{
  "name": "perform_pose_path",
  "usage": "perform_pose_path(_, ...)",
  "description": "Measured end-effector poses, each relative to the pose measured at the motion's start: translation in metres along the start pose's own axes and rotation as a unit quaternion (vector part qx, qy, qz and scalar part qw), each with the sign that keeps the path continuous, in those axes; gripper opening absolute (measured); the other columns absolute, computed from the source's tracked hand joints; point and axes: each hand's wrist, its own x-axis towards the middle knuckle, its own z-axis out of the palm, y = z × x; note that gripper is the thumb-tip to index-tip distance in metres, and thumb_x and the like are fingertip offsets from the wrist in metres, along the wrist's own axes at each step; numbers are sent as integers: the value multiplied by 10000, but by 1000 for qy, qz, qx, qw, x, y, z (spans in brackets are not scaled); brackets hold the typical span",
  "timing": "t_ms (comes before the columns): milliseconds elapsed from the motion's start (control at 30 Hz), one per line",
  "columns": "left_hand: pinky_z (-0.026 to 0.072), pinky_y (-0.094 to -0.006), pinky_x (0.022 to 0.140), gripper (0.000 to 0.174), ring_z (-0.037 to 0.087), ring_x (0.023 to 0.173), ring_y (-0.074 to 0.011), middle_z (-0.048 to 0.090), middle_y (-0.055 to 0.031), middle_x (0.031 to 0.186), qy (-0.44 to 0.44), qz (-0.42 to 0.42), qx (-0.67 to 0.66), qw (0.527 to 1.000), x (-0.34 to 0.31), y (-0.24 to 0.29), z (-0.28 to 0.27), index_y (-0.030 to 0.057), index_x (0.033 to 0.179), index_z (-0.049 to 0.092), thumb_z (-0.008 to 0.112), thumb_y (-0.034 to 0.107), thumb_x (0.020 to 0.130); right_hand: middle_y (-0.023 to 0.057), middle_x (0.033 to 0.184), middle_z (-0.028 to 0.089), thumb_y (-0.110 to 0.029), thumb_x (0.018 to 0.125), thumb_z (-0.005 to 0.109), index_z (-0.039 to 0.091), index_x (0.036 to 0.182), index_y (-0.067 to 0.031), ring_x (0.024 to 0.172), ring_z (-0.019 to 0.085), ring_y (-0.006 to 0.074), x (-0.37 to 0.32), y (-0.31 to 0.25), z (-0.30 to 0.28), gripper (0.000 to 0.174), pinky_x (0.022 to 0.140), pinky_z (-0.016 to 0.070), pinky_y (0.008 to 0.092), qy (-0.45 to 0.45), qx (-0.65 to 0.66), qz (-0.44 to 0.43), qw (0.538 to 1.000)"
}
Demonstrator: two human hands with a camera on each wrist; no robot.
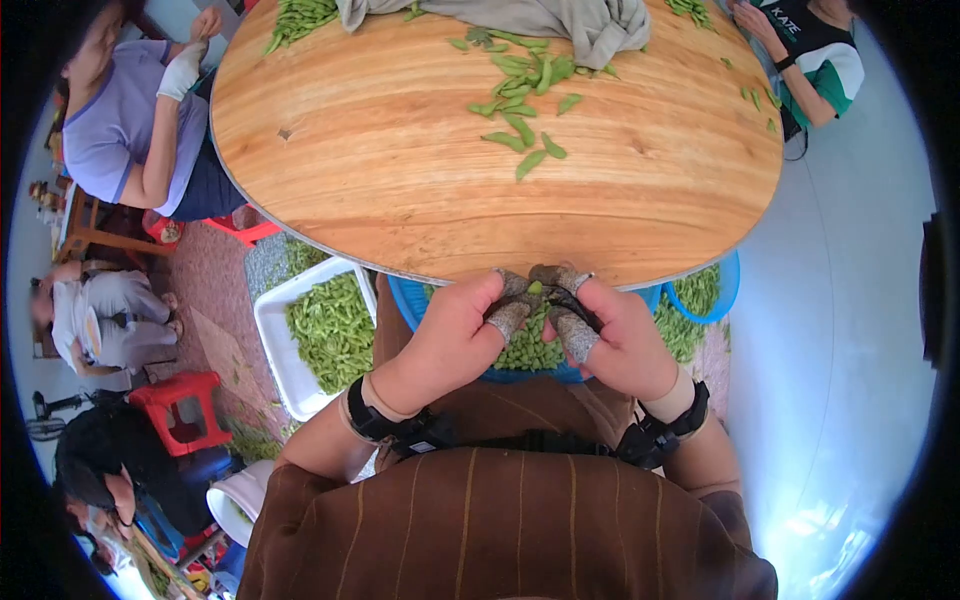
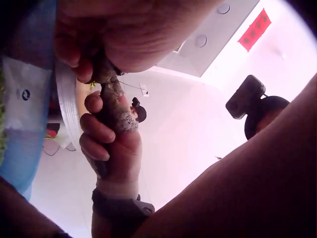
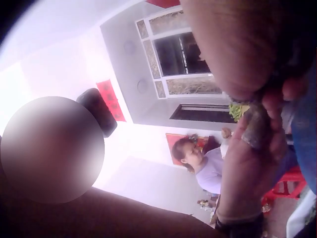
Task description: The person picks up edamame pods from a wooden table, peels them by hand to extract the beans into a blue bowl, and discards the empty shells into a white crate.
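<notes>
Both hands meet just over the table's near edge. My left hand pinches a green edamame pod between thumb and finger; only a small end of it shows. Opposite it, my right hand has its fingers curled round a dark slim tool, whose kind I cannot tell, mostly hidden in the palm. Worn grey wraps cover the thumbs and some fingertips of both hands. Right beneath the hands, more edamame pods fill a blue basin at the lap.
Loose pods lie on the round wooden table, with a grey cloth behind them. A white tub of pods stands left; a blue basket is right. People sit around, one in a lilac shirt. A red stool stands lower left.
</notes>
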Motion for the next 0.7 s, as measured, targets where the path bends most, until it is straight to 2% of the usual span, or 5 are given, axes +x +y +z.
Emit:
perform_pose_path(233,434,-237,537,108,547,590,-109,598,-50,724,21,78,102,992,-2,-3,0,13,925,581,505,-5,850,79,743,617,-86,809,628,598,1001,-23,681,611,161,0,4,-13,204,630,484,296,-89,156,171,969)
perform_pose_path(267,420,-257,525,87,526,566,-132,602,-76,736,-32,-41,-151,987,-2,3,-2,17,914,578,504,37,872,79,743,617,-86,809,628,598,1001,-23,681,611,161,0,4,-13,204,630,484,296,-88,155,171,969)
perform_pose_path(367,381,-243,501,123,482,530,-123,604,-83,753,-125,-160,-507,838,-3,0,-2,24,953,569,506,121,914,55,740,606,-76,817,616,606,1032,-26,683,598,150,0,4,-7,221,644,484,297,-98,310,170,930)
perform_pose_path(500,346,-215,471,266,441,503,-94,595,-82,764,-233,-166,-689,666,-1,-20,3,8,1087,537,541,214,920,34,752,606,-90,824,626,611,1047,-23,685,587,128,2,10,-1,234,631,468,269,9,-39,-156,987)
perform_pose_path(700,334,-222,447,266,444,501,-104,578,-79,743,-149,-194,-515,821,-4,-10,4,14,1109,539,503,217,940,48,730,611,-114,765,696,630,982,-30,643,549,103,-1,16,-4,242,595,445,255,17,-31,-86,996)
